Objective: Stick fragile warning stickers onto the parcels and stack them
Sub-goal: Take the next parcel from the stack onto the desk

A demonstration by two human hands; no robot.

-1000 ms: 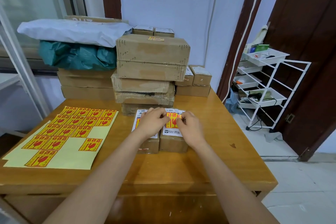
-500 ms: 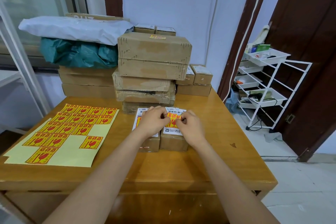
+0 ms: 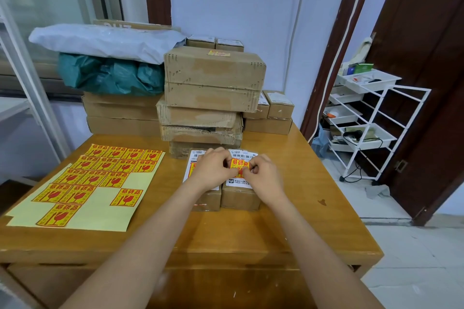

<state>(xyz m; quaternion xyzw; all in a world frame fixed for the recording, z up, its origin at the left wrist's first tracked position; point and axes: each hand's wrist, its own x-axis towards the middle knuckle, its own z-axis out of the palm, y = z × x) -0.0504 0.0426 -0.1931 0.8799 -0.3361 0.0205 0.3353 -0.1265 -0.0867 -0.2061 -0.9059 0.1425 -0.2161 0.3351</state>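
A fragile sticker (image 3: 239, 166) is being pinched by fingers of the left hand (image 3: 213, 169) and right hand (image 3: 263, 178) onto the right parcel (image 3: 240, 194); pressing flat probably follows.

I am in a small parcel-packing room, more back office than shop. My wooden worktop (image 3: 288, 228) is stacked at the back with taped cardboard parcels (image 3: 213, 75), a grey poly mailer (image 3: 105, 41) and a green bag (image 3: 110, 76). A sheet of fragile warning stickers (image 3: 82, 183) lies on it. A white wire trolley (image 3: 371, 128) stands by the dark door (image 3: 426, 57) on the tiled floor (image 3: 414, 258).
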